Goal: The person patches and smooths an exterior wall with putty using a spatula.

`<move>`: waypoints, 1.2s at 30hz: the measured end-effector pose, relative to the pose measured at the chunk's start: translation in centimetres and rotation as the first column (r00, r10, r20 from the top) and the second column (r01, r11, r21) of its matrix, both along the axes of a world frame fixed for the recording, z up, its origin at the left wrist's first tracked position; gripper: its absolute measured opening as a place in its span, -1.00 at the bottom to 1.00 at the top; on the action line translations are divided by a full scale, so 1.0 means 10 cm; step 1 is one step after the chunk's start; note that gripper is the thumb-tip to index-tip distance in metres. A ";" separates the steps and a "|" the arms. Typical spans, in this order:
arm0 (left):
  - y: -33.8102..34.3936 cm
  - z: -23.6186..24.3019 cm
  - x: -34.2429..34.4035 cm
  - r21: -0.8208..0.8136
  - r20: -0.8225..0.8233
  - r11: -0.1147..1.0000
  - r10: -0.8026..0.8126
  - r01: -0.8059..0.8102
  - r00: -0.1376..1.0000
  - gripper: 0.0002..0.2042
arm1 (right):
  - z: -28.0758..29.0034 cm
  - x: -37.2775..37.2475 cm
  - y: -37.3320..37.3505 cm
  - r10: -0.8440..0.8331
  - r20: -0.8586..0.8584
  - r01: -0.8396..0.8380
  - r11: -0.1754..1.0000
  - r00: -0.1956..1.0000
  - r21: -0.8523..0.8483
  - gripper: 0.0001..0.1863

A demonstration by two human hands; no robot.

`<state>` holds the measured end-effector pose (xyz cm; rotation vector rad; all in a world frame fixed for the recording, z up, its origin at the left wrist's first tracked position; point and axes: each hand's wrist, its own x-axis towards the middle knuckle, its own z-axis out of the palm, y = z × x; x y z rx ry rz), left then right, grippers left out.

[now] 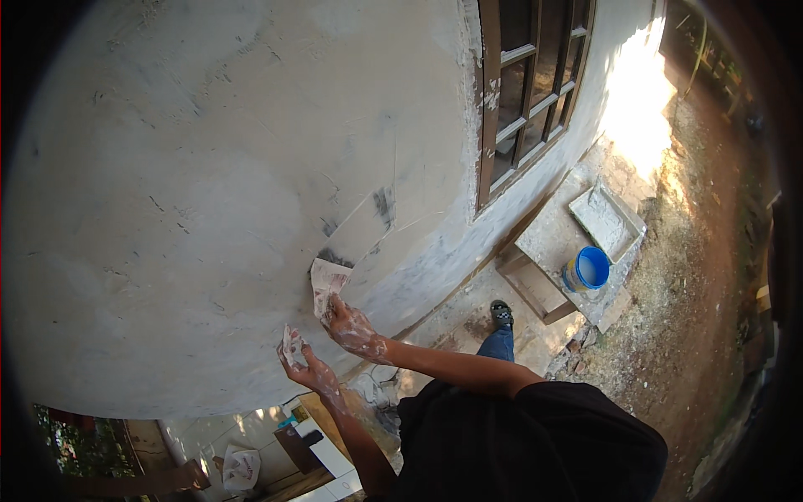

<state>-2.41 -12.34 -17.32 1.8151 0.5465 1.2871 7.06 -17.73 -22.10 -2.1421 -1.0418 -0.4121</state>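
Your black shirt (527,443) is filling the lower edge, nearest the camera. Before you, the pale, patchy wall (167,209) is spreading across the left, a window (535,92) sitting at its upper right. Off to the right, a tabletop (544,238) is bearing a tray (629,214) of whitish paste (604,216) and, beside it, a blue-rimmed bucket (573,274). Your hands are working apart: the right hand (353,330) is clasping a scraper (329,280), its blade seemingly meeting the wall; the left hand (312,370), just below, is pinching a small whitish piece (293,343), its kind unclear.
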 end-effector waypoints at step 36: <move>-0.02 0.02 -0.25 -0.003 0.006 0.997 0.073 -0.073 0.997 -0.77 | 0.01 -0.05 -0.12 0.086 -0.209 -0.072 0.995 0.974 0.073 -0.73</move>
